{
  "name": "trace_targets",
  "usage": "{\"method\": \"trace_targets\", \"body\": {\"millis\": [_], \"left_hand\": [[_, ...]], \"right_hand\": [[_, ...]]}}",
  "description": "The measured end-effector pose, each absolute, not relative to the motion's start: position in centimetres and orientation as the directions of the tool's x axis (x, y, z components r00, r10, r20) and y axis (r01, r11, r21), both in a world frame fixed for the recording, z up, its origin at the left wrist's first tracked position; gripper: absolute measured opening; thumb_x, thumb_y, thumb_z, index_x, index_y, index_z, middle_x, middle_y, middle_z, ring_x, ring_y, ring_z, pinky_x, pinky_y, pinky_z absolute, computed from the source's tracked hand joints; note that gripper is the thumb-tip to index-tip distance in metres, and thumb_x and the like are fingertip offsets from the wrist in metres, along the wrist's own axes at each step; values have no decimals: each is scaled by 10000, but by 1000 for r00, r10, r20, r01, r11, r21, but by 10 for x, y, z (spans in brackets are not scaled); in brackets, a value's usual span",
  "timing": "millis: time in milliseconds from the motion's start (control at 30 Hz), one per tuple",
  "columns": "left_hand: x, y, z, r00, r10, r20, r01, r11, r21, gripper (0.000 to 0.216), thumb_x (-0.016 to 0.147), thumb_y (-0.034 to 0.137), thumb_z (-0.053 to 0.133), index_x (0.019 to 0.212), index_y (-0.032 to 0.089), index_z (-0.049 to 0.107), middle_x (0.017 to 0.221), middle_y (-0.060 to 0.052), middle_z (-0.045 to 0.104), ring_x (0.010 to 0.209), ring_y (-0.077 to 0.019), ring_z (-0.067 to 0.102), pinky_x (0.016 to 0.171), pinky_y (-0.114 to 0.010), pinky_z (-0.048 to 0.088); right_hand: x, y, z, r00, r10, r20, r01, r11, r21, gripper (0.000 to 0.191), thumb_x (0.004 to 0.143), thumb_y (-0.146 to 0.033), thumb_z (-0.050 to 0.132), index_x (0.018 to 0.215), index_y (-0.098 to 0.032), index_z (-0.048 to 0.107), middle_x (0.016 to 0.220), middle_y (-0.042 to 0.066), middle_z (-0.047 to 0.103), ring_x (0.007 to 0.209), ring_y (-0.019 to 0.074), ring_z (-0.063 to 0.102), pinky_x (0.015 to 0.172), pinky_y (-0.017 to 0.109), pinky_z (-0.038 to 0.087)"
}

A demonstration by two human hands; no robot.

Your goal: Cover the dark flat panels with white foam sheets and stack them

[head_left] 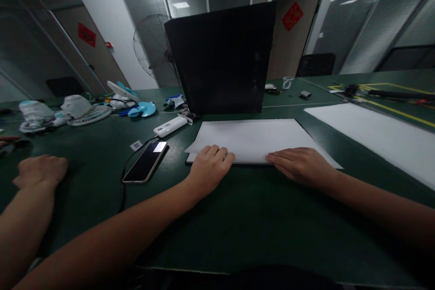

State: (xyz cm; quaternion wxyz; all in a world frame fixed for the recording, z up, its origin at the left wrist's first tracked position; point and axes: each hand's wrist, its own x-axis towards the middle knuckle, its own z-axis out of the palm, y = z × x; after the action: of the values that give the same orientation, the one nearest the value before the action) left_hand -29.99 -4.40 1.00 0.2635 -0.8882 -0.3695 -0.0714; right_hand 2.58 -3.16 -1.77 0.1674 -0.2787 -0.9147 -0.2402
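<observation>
A white sheet of paper [251, 136] lies over a thin dark-edged board [254, 163] on the table in front of me. At the sheet's near edge, left of the middle, my left hand [211, 170] is closed with curled fingers on the paper; its thumb is hidden. My right hand [302, 165] lies at the near right part of the sheet, its fingers stretched out together and touching the edge. The sheet's right corner sticks out past the board.
A smartphone [146, 163] and a white power bank [171, 126] with a cable lie left. Behind the sheet stands a tall black panel [224, 61]. Fan parts [90, 113] are at far left, another person's fist [41, 172] nearer. Large white paper [380, 133] lies right.
</observation>
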Motion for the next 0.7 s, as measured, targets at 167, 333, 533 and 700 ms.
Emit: {"method": "trace_targets", "body": {"millis": [167,333,533,700], "left_hand": [[-299,-42,7,666,680,307,734,-523,-434,248,992,53,476,1097,148,680,1064,-123,709,960,-291,656,789,-419,537],[-296,-43,6,664,695,275,734,-536,-418,243,1020,69,470,1104,155,682,1084,-118,719,985,-288,667,803,-417,537],[-297,-42,4,656,718,233,741,-552,-383,251,1015,64,492,1151,160,680,1092,-114,731,1004,-282,681,811,-407,530],[-296,-43,4,638,745,195,754,-553,-353,267,1017,67,498,1186,164,681,1129,-119,737,1035,-289,691,831,-410,540]], "right_hand": [[30,-29,-16,-793,429,433,589,722,363,342,966,-163,592,1277,-185,733,1153,77,775,942,211,758,749,358,642],[32,-26,-16,-788,434,437,599,704,382,323,960,-158,589,1243,-179,744,1111,75,782,904,213,759,737,364,640],[34,-25,-17,-777,452,438,608,717,341,296,974,-182,590,1213,-189,763,1116,65,782,913,203,757,758,356,636],[33,-25,-16,-777,458,433,609,721,331,265,1003,-217,567,1166,-187,774,1082,55,785,873,187,748,740,339,626]]}}
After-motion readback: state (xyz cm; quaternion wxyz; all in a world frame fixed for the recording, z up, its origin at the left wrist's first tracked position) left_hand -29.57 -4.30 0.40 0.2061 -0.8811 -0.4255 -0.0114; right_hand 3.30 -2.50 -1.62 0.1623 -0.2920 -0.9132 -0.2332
